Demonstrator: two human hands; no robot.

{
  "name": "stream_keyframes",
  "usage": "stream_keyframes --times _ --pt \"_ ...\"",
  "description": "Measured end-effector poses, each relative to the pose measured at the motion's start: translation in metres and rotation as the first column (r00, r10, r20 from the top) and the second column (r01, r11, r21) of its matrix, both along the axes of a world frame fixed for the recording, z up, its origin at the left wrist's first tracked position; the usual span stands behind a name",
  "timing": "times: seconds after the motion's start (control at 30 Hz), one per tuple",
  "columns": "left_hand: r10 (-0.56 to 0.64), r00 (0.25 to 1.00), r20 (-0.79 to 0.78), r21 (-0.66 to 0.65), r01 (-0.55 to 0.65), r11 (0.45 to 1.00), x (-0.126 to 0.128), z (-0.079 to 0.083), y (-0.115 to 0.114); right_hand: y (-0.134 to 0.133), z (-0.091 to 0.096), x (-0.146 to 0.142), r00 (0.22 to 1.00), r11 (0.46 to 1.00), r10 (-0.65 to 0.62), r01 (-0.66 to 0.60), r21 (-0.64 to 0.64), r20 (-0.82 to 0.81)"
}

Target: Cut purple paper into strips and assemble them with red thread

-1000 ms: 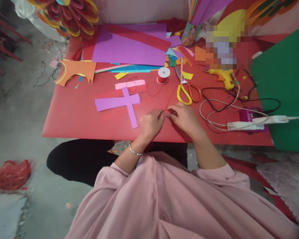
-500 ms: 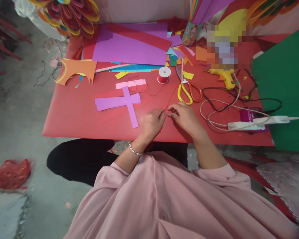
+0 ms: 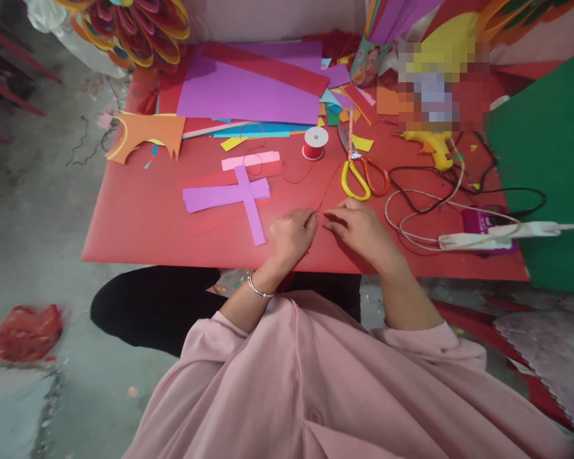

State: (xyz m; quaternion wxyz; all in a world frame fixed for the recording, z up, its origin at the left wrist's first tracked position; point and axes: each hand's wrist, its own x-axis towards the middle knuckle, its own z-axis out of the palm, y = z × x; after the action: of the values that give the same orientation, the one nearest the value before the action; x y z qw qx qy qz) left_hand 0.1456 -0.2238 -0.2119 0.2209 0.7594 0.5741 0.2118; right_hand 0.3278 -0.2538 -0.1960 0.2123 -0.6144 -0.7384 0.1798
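My left hand [image 3: 294, 234] is closed in a pinch on a thin red thread [image 3: 326, 193] close to the table's front edge. Just to its right, my right hand [image 3: 356, 226] pinches at the same thread, thumb and forefinger almost together. A spool of red thread [image 3: 313, 148] with a white top stands beyond my hands. Scissors [image 3: 356, 180] with one yellow and one orange handle lie above my right hand. Left of my left hand, a purple paper strip [image 3: 251, 207] crosses a stack of purple strips [image 3: 210, 196], with pink strips [image 3: 249, 160] behind them.
Purple sheets [image 3: 249, 89] and paper scraps cover the back of the red table [image 3: 138, 223]. At the right lie a yellow glue gun [image 3: 435, 148], looped cables and a white power plug piece [image 3: 478, 239], beside a green board [image 3: 550, 166]. An orange cut-out [image 3: 148, 134] lies left.
My right hand has shifted slightly to the right, widening the gap between my hands a little. My left hand stays in place, and the table things lie as before.
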Motion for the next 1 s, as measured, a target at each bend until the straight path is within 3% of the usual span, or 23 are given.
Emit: stream_keyframes --times 0.13,0.27,0.43,0.67,0.8,1.0 --pt "-0.011 1.000 0.008 0.019 0.010 1.000 -0.001 -0.002 0.000 -0.024 0.004 -0.007 0.971 0.995 0.042 -0.062 0.078 0.235" --pt "-0.014 1.000 0.004 0.021 0.014 1.000 -0.002 -0.002 0.000 -0.055 -0.004 -0.007 0.937 0.987 0.106 -0.140 0.081 0.331" --pt "-0.059 0.998 0.015 0.058 0.058 0.997 0.001 -0.002 0.000 -0.076 -0.020 -0.004 0.950 0.985 0.091 -0.130 0.112 0.299" --pt "-0.112 0.992 -0.056 0.081 0.117 0.990 0.013 0.000 -0.013 -0.083 -0.026 -0.006 0.963 0.964 0.122 -0.173 0.201 0.240" --pt "-0.129 0.986 -0.103 0.196 0.148 0.969 0.009 0.002 -0.025 -0.090 -0.033 -0.004 0.975 0.931 0.138 -0.189 0.311 0.177" --pt "-0.208 0.977 -0.048 0.341 0.212 0.916 -0.003 -0.006 -0.041 -0.095 -0.040 -0.001 0.974 0.890 0.191 -0.224 0.396 0.120"
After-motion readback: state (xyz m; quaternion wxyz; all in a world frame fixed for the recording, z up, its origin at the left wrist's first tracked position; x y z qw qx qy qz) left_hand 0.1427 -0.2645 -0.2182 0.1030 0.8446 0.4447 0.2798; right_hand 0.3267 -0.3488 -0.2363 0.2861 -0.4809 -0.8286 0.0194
